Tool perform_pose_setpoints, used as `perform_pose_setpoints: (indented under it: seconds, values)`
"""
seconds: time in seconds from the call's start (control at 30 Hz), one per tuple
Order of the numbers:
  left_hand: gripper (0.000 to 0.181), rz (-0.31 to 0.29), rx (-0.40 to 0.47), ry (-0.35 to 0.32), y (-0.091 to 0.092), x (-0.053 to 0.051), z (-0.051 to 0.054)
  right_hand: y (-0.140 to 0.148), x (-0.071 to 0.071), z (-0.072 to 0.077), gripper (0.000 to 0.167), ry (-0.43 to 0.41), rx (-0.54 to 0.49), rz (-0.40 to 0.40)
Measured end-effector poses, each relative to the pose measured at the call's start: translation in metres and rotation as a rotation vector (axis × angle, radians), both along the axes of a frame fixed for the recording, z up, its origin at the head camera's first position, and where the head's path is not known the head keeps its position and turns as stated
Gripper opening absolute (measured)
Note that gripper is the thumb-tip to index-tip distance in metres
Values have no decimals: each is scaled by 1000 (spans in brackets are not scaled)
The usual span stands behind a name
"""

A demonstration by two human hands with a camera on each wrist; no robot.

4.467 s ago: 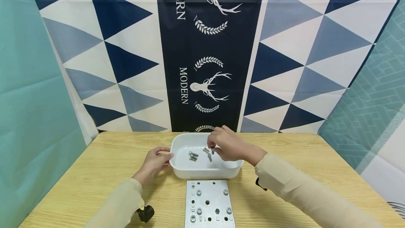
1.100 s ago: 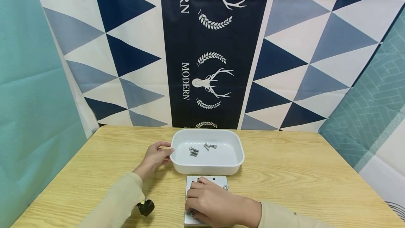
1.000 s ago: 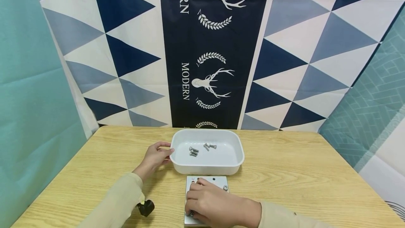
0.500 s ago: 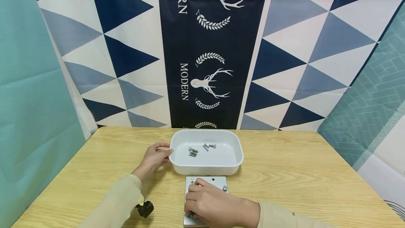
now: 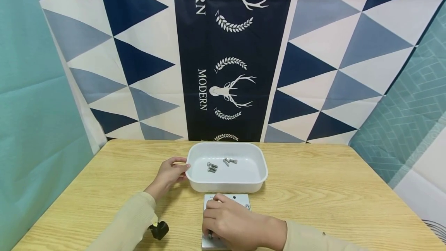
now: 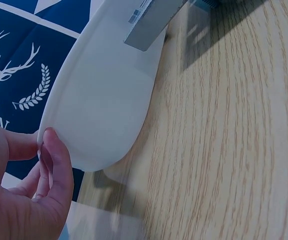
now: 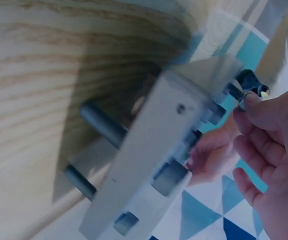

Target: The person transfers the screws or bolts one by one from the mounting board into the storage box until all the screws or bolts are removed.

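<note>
My left hand (image 5: pixel 168 175) grips the left rim of a white plastic tray (image 5: pixel 228 187), thumb on one side and fingers on the other. The left wrist view shows this left hand (image 6: pixel 31 187) pinching the tray's edge (image 6: pixel 104 95). Over a silver metal plate (image 5: pixel 209 243) in front of the tray is my right hand (image 5: pixel 237 222). In the right wrist view, thumb and fingers of the right hand (image 7: pixel 276 145) pinch a bolt (image 7: pixel 235 92) by its head, its threaded end pointing at the plate (image 7: pixel 146 145). Knurled-head bolts (image 7: pixel 168 177) stand in the plate.
Several loose bolts (image 5: pixel 211 167) lie in the tray, some at its left and others near its middle. The wooden table (image 5: pixel 313 189) runs up to a patterned cloth backdrop (image 5: pixel 223 57). A black camera (image 5: pixel 159 230) sits at the left wrist.
Since the earliest frame my right hand has gone from inside the tray down to the metal plate, and fewer bolts lie in the tray. Lately it has barely shifted; the left hand stays put.
</note>
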State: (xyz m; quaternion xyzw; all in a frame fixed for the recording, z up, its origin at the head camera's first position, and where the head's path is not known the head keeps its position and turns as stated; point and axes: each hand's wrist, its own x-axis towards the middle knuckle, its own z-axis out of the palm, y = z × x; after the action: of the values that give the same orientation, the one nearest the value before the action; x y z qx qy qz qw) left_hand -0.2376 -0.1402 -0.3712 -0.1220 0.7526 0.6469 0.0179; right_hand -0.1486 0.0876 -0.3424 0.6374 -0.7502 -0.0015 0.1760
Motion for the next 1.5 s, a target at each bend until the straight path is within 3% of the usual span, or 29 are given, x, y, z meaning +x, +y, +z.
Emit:
perform_pose_setpoints:
  seconds: [0.27, 0.87, 1.1, 1.5]
  values:
    - [30, -3, -5, 16, -1, 2, 0, 1, -1, 13, 11, 40, -28, -17]
    - [31, 4, -12, -3, 1, 1, 1, 9, -12, 19, 14, 25, 9, -91]
    - [31, -2, -30, -3, 0, 1, 1, 14, -26, 19, 15, -13, -3, -148]
    - [32, -13, 4, 10, 0, -2, -1, 28, -49, 19, 19, 24, -54, -204]
